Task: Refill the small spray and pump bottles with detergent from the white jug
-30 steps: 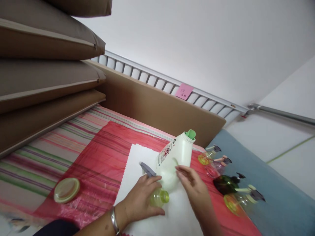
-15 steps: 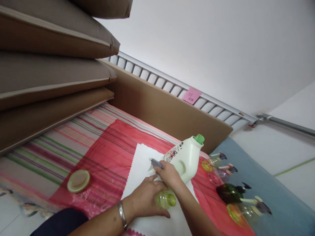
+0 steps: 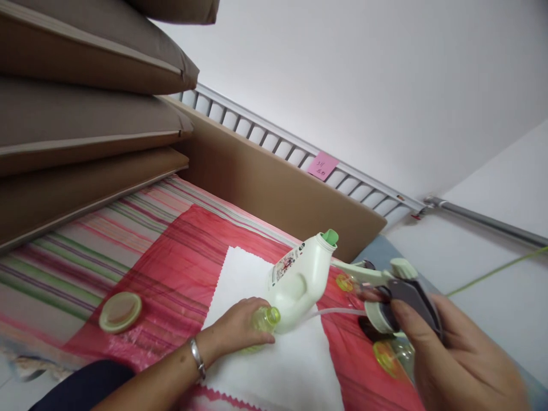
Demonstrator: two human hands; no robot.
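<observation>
A: Left side, please.
B: Left forearm [image 3: 148, 375] slants up from the lower edge; left wrist [image 3: 204, 347] nearly straight. Left hand [image 3: 237, 324] low, curled in a grip, thumb pointing rightward.
A: Right side?
B: Right hand [image 3: 464, 351] at lower right, raised, nearer the camera. Right thumb [image 3: 414, 321] pressing, fingers bent, outer edge blurred. Hands well apart.
</observation>
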